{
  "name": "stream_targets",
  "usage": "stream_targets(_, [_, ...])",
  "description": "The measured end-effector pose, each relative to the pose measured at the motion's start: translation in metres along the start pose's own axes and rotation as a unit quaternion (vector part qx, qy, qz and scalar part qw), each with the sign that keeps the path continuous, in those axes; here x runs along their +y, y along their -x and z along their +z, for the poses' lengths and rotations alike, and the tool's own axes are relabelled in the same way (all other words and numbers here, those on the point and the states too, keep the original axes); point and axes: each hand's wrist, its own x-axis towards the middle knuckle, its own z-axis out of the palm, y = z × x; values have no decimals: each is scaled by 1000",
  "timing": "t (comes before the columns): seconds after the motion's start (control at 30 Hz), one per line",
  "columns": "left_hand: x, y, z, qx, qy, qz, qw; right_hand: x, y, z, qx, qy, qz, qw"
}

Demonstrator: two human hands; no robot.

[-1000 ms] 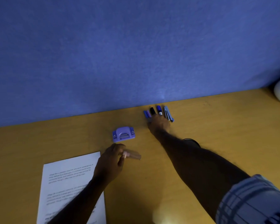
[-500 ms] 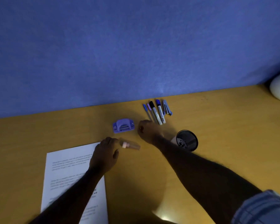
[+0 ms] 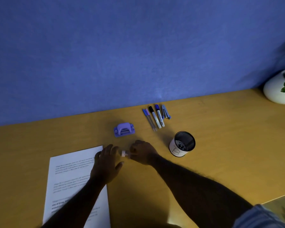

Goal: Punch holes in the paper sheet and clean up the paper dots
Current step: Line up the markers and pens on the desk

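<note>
**A:** Which hand has the grip?

**B:** The right hand (image 3: 142, 153). Its fingers curl round one end of a small pale tube (image 3: 125, 153). The white-capped end sticks out just beside the left hand (image 3: 106, 165). The tube is too blurred to identify.

**A:** And the left?

**B:** Palm down, fingers straight and spread, thumb out toward the tube, holding nothing. Its fingers lie over the corner of the paper sheet (image 3: 72, 175) nearest the grip.

**A:** Where does the sheet lie from the grip?

**B:** Left of it and nearer the person, flat on the desk (image 3: 220, 153), print up, with the left forearm across it.

**A:** The hole punch (image 3: 124, 132)?

**B:** Just beyond the grip and a little left, apart from both hands.

**A:** What else?

**B:** Right of the grip, a mesh cup (image 3: 182, 145) stands upright. Beyond the grip and to the right, pens (image 3: 153, 119) lie side by side, with a small blue stapler (image 3: 165, 112) at the row's right end. Far right, a white pot (image 3: 275, 91) with green leaves stands by the blue wall (image 3: 138, 46).
</note>
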Motion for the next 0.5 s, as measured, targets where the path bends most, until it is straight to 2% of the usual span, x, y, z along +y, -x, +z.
stream_targets(0.13, [4,4,1,-6,-10,-1,1000,-3,7,-4,0,39,5,999])
stream_targets(0.33, [12,5,2,-7,-4,-9,1000,2,13,-8,3,31,20,999])
stream_targets(0.5, [24,-3,-1,-8,14,-13,1000,14,13,-36,82,-6,51,995])
